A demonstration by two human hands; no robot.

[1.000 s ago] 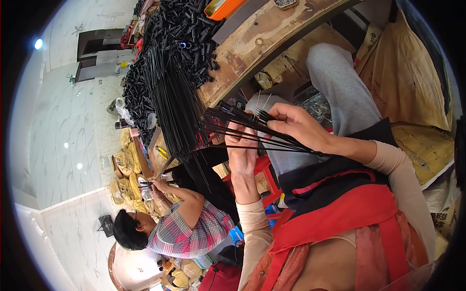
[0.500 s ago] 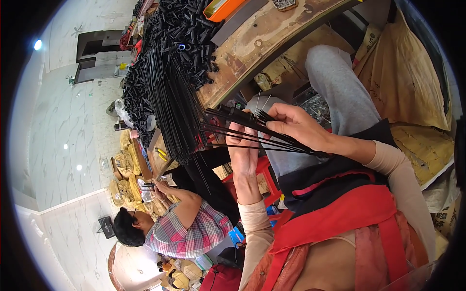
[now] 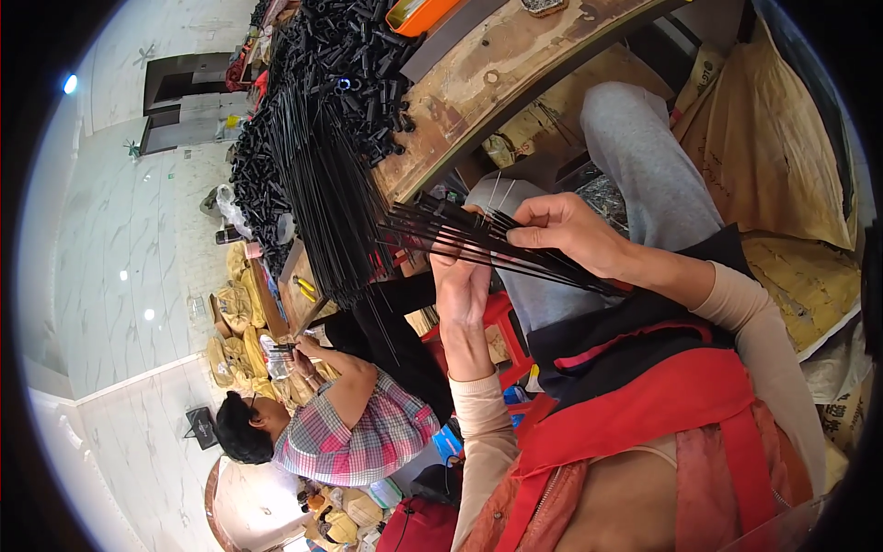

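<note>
A fan of thin black rods (image 3: 538, 260) lies across both my hands, over my lap. My left hand (image 3: 463, 287) grips the bunch from below near one end; the rods hide part of its fingers. Beside it, my right hand (image 3: 579, 241) has its thumb and fingers pinched on rods of the same bunch. Two thin silvery wires (image 3: 498, 190) stick up by my left fingertips. The far ends of the rods reach toward my apron (image 3: 635, 396). What joins the rods between my hands is too dark to make out.
A worn wooden table (image 3: 469, 97) carries a heap of short black tubes (image 3: 322, 55), a large pile of long black rods (image 3: 326, 202) and an orange bin (image 3: 418, 14). Yellow-handled pliers (image 3: 305, 288) lie at its edge. A co-worker in a checked shirt (image 3: 359, 437) sits at left.
The rods in my hands have drawn closer together; earlier some were spread apart toward my left wrist. My hands have barely shifted. The co-worker's hands have moved slightly.
</note>
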